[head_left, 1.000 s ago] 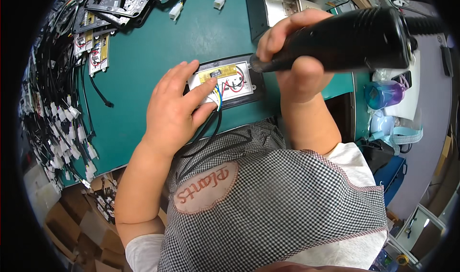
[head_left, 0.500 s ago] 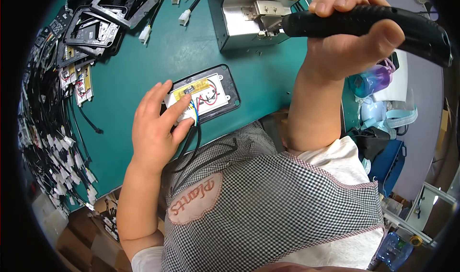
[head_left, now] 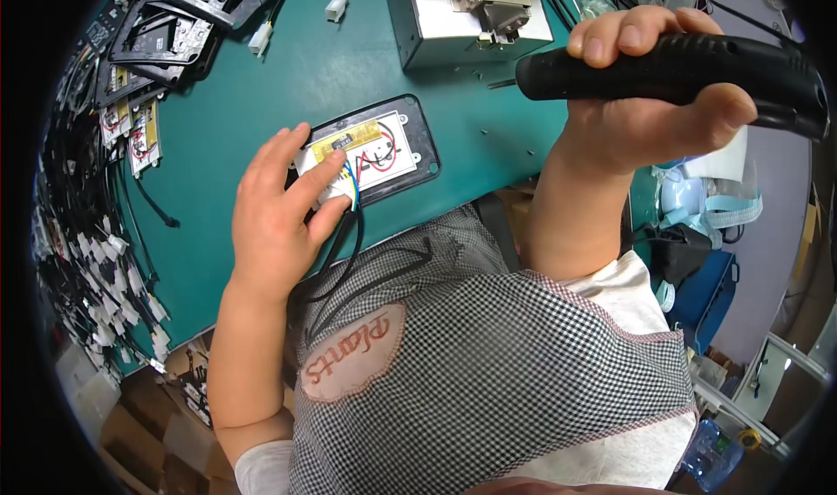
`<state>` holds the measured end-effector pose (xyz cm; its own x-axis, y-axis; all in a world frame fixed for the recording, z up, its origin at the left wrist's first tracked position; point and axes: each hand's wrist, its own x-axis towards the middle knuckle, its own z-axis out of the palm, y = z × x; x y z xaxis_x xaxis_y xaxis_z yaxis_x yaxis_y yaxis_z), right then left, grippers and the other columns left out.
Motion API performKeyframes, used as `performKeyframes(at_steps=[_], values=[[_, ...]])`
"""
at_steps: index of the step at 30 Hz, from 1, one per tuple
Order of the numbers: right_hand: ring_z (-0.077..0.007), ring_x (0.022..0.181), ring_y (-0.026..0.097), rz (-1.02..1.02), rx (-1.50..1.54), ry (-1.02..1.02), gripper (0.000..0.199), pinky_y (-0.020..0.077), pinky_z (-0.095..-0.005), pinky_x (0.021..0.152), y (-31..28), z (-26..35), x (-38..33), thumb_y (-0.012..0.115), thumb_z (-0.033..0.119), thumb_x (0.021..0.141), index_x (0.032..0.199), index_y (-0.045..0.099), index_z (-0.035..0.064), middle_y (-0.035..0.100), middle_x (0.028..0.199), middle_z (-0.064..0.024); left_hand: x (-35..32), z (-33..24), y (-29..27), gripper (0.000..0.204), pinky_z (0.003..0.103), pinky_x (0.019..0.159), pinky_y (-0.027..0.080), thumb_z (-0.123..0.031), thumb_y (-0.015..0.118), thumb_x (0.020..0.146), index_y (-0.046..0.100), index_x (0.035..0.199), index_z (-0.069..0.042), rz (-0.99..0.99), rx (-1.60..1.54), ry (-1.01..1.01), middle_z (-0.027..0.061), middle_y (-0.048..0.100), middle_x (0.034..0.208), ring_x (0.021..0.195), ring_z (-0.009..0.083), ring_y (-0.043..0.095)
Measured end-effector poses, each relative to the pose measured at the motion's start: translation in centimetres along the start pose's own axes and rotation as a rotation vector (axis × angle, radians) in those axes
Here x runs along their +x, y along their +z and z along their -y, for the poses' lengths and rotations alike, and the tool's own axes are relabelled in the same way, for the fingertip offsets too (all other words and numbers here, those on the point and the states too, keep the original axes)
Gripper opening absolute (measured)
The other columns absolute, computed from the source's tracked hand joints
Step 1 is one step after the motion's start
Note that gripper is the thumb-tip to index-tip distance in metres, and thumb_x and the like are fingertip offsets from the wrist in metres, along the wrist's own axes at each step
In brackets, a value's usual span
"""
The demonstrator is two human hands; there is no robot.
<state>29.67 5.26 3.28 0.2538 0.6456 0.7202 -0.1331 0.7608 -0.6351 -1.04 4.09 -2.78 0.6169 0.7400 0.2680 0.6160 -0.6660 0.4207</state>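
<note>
My left hand (head_left: 277, 203) spans the left end of a shallow black plastic case (head_left: 424, 137), its index finger pressing down inside and its thumb at the near edge. Inside lies a white circuit board (head_left: 399, 165) with yellow tape, a dark chip and red, black, blue and yellow wires. A black cable (head_left: 347, 249) runs from it over the table's near edge. Raised at the right, my right hand (head_left: 649, 102) is wrapped round a black electric screwdriver (head_left: 689, 66). Its thin bit (head_left: 502, 83) points left, in front of the metal screw feeder (head_left: 475, 37); whether it carries a screw, I cannot make out.
Black frames (head_left: 166, 37) are piled at the far left of the green table (head_left: 209, 259). Beside them hang many black cables with white connectors (head_left: 109, 273). Small screws (head_left: 485, 131) lie scattered near the feeder. A blue bin (head_left: 702, 294) and a light blue strap (head_left: 732, 209) are at the right.
The screwdriver bit has come away from the feeder's outlet, and my right hand has shifted slightly nearer. My left hand keeps its place on the case. The whole view has shifted a little.
</note>
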Motion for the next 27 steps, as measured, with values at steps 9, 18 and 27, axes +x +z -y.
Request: performKeyframes(at_steps=[9,18,27], values=[[-0.0207,0.056,0.056,-0.205,-0.182,0.281,0.065,0.0490,-0.0356,0.055,0.6,-0.7,-5.4,0.060,0.067,0.078,0.107,0.054,0.0082,0.056,0.072,-0.0075,-0.1,0.0,0.0,0.044,0.044,0.097,0.043,-0.015,0.077,0.067,0.069,0.111,-0.014,0.016,-0.011,-0.014,0.0151,0.055,0.129,0.117,0.0372,0.052],[-0.0234,0.060,0.059,-0.069,0.373,0.053,0.079,0.0517,-0.0371,0.056,1.7,1.2,-4.2,0.053,0.074,0.079,0.123,0.052,0.0084,0.059,0.082,-0.0114,0.8,-2.2,-2.0,0.042,0.043,0.093,0.045,-0.013,0.076,0.070,0.068,0.111,-0.011,-0.068,-0.114,-0.010,0.0144,0.061,0.119,0.110,0.0340,0.057],[-0.0186,0.064,0.058,-0.003,0.543,0.184,0.064,0.0461,-0.0338,0.060,5.7,4.3,-3.5,0.070,0.052,0.074,0.111,0.058,0.0009,0.057,0.081,-0.0058,1.7,-6.2,0.2,0.017,0.019,0.059,0.042,-0.008,0.071,0.083,0.065,0.099,-0.002,0.231,-1.251,-0.517,-0.0017,0.061,0.082,0.066,0.0038,0.051]])
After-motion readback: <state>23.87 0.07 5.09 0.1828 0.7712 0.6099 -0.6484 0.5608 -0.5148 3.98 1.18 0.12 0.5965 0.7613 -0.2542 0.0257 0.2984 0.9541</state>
